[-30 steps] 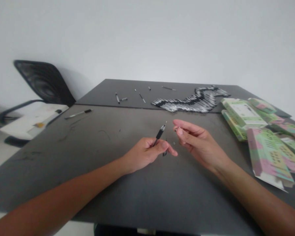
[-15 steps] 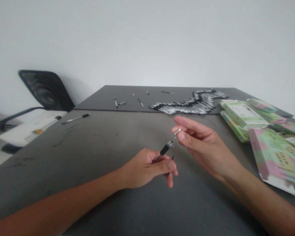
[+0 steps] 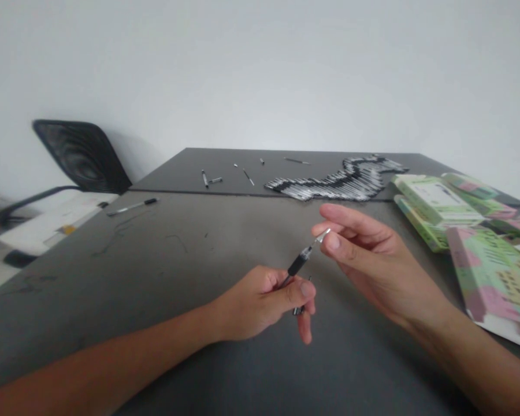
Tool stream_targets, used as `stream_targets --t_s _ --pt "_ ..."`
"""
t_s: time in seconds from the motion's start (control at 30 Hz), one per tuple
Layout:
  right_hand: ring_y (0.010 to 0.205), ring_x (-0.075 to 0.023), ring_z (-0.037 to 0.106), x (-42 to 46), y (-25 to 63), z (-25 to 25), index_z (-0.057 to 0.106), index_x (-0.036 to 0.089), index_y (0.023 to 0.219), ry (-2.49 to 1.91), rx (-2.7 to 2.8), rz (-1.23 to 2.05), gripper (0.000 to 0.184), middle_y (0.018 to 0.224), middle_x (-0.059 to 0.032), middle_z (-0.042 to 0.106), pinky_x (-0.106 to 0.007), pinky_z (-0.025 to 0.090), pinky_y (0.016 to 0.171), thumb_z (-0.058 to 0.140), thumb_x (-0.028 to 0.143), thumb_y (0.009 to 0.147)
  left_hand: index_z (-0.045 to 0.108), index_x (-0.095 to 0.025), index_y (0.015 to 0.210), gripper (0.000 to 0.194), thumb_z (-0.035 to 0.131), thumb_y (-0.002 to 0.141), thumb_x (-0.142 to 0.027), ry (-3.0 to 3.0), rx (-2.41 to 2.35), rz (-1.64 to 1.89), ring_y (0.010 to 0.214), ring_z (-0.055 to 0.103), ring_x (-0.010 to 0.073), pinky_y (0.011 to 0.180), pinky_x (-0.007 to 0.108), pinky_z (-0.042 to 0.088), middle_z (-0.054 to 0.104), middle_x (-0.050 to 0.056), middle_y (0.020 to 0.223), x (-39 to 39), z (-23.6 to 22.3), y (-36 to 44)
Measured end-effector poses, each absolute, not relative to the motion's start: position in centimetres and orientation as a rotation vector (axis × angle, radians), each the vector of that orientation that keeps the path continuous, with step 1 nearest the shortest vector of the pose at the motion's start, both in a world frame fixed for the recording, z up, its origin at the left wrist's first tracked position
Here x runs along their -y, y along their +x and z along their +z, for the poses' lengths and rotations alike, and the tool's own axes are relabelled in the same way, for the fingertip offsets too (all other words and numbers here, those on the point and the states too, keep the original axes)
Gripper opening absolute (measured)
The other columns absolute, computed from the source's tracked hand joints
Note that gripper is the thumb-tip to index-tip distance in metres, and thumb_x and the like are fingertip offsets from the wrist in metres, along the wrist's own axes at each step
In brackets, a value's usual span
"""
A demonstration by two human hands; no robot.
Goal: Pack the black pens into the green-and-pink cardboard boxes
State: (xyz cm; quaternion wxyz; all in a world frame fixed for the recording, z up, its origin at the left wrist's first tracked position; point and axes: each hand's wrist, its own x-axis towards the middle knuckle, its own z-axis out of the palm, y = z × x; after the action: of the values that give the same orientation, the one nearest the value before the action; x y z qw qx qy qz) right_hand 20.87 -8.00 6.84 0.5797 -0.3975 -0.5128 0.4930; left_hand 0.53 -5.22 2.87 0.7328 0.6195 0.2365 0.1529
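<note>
Pen [image 3: 298,263]: gripped in the left hand [image 3: 264,303], slanting up to the right, front end outward; lifted clear of the dark table [image 3: 225,237].
Left hand: narrowed round the barrel, thumb on top; small dark-and-clear piece [image 3: 299,311] tucked among the lower fingers, probably a cap.
Right hand [image 3: 372,254]: pinched narrow on a small pale cone [image 3: 325,235], probably the pen's tip; other fingers loosely curled.
Pale cone: held in line with the pen's front end, at the refill point; exact contact too fine to tell.
Work in hand: tip-to-barrel joining, by judgement; apparently partway, pinch not yet released.
Done, apparently: long wavy row of pens [image 3: 329,188], laid side by side on the far part of the table; too small to check each for completeness.
Left to do, by judgement: tip to seat fully, front end to cover.
Lying apart from the row: single pen [image 3: 132,207] at the left; two short pieces, probably caps [image 3: 205,178]; slim refills [image 3: 297,161]; further small parts, too small to identify.
Cartons [image 3: 437,199]: green and pink, heaped at the right; contents not visible.
</note>
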Motion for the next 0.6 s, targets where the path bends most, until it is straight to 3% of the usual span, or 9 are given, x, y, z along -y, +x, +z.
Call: stream_targets --t_s 0.37,0.6 --pt "0.096 -0.0214 0.079 7.83 20.78 6.7 0.085 0.042 0.108 -0.931 1.247 1.139 0.03 0.1 0.0013 0.085 -0.045 0.064 0.096 0.093 0.044 0.079 0.063 -0.018 0.084 0.049 0.059 0.101 -0.064 1.36 -0.533 0.328 0.047 0.032 0.0081 0.05 0.026 0.026 0.071 0.0 0.063 5.26 2.86 0.48" --pt "0.089 -0.0178 0.08 7.81 20.99 6.93 0.085 0.04 0.108 -0.967 1.333 1.108 0.026 0.098 0.0022 0.085 -0.035 0.066 0.086 0.091 0.034 0.083 0.062 -0.019 0.084 0.051 0.058 0.1 -0.067 1.367 -0.566 0.303 0.047 0.033 0.0081 0.049 0.025 0.026 0.069 -0.001 0.063 5.3 3.01 0.57"
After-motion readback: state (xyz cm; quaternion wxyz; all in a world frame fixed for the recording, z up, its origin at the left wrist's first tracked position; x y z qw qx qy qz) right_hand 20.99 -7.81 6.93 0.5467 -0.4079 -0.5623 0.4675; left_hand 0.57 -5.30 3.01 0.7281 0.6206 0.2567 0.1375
